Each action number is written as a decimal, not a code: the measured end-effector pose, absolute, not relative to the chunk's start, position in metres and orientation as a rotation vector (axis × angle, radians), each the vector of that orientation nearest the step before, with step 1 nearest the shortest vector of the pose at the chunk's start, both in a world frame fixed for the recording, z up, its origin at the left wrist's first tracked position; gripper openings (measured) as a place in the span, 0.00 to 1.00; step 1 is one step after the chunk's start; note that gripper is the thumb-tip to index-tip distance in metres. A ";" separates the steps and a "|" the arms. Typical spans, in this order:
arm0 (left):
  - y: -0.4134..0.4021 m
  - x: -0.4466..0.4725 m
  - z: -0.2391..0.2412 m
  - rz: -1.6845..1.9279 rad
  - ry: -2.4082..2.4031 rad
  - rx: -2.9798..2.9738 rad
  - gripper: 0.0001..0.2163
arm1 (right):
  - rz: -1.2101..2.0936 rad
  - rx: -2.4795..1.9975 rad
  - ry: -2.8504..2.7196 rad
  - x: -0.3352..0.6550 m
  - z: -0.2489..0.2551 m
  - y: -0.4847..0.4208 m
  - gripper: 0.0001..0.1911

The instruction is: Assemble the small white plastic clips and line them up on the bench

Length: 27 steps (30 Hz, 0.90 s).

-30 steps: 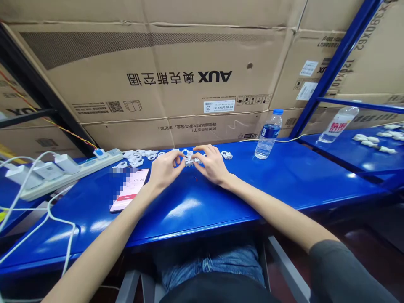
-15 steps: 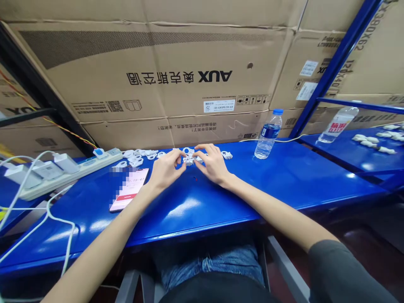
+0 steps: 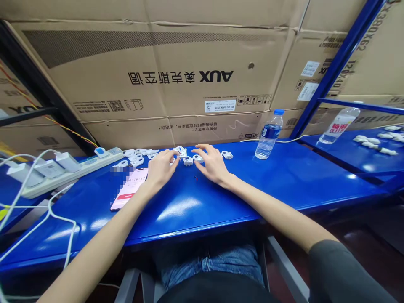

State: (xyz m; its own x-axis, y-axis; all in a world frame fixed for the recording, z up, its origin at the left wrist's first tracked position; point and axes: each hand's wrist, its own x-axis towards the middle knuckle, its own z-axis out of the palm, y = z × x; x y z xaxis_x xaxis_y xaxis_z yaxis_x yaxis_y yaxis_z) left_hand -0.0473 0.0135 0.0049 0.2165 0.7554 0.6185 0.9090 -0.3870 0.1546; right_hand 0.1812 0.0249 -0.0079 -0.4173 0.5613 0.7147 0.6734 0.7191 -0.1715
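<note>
My left hand (image 3: 161, 167) is closed, its thumb and fingertips pinching a small white plastic piece with a ring (image 3: 181, 150). My right hand (image 3: 212, 163) rests to the right with thumb and fingers apart, holding nothing. Between the hands lie two more white ringed pieces, one in the middle (image 3: 188, 160) and one close to my right thumb (image 3: 198, 158). Another white piece (image 3: 226, 155) lies just beyond my right hand, small prongs showing at its lower edge. Left of my left hand is a loose pile of similar white pieces (image 3: 136, 160).
A phone (image 3: 134, 185) lies left of my left forearm. A power strip (image 3: 85, 169) with white chargers and cables runs along the left. A water bottle (image 3: 269, 136) stands at the back right. A tiny red bit (image 3: 196, 178) lies on the blue table (image 3: 284, 185). Cardboard boxes (image 3: 189, 50) form the back.
My left hand has moved left and slightly away from me with the white ringed piece. My right hand has stayed nearly still, now clear of that piece.
</note>
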 end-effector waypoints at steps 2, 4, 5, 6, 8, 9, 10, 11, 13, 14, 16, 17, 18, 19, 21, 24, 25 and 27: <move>0.017 -0.051 0.001 -0.880 -1.653 -2.229 0.09 | -0.173 -0.947 -2.144 0.181 -0.008 0.025 0.18; 0.019 -0.053 -0.003 -0.855 -1.714 -2.216 0.09 | -0.178 -0.950 -2.158 0.180 -0.007 0.024 0.17; 0.020 -0.053 -0.004 -0.853 -1.743 -2.207 0.09 | -0.181 -0.949 -2.162 0.180 -0.007 0.024 0.17; 0.021 -0.054 -0.005 -0.859 -1.773 -2.193 0.09 | -0.184 -0.949 -2.165 0.180 -0.007 0.024 0.17; 0.022 -0.054 -0.006 -0.872 -1.814 -2.171 0.09 | -0.192 -0.946 -2.168 0.179 -0.008 0.023 0.16; 0.022 -0.055 -0.007 -0.875 -1.822 -2.167 0.09 | -0.196 -0.946 -2.170 0.179 -0.008 0.023 0.16; 0.023 -0.055 -0.008 -0.873 -1.823 -2.168 0.09 | -0.200 -0.948 -2.171 0.180 -0.008 0.023 0.16; 0.023 -0.055 -0.008 -0.865 -1.823 -2.173 0.09 | -0.203 -0.951 -2.170 0.180 -0.008 0.023 0.15; 0.023 -0.056 -0.009 -0.843 -1.831 -2.183 0.10 | -0.205 -0.956 -2.168 0.180 -0.008 0.023 0.15; 0.023 -0.056 -0.010 -0.834 -1.841 -2.183 0.10 | -0.205 -0.956 -2.167 0.180 -0.008 0.024 0.15; 0.022 -0.056 -0.010 -0.820 -1.860 -2.186 0.10 | -0.207 -0.954 -2.170 0.180 -0.009 0.024 0.15; 0.022 -0.055 -0.010 -0.820 -1.866 -2.186 0.11 | -0.208 -0.955 -2.173 0.180 -0.009 0.024 0.16; 0.022 -0.055 -0.009 -0.816 -1.873 -2.187 0.11 | -0.207 -0.959 -2.176 0.180 -0.009 0.024 0.16; 0.021 -0.054 -0.008 -0.801 -1.893 -2.186 0.11 | -0.205 -0.965 -2.179 0.180 -0.009 0.024 0.16; 0.019 -0.052 -0.004 -0.743 -1.963 -2.183 0.12 | -0.195 -0.976 -2.187 0.180 -0.008 0.023 0.16; 0.016 -0.049 0.002 -0.631 -2.092 -2.187 0.14 | -0.180 -0.990 -2.199 0.180 -0.007 0.021 0.16; 0.015 -0.048 0.004 -0.608 -2.114 -2.197 0.15 | -0.178 -0.998 -2.203 0.180 -0.006 0.021 0.16; 0.014 -0.047 0.007 -0.586 -2.134 -2.214 0.15 | -0.173 -1.016 -2.211 0.180 -0.005 0.020 0.16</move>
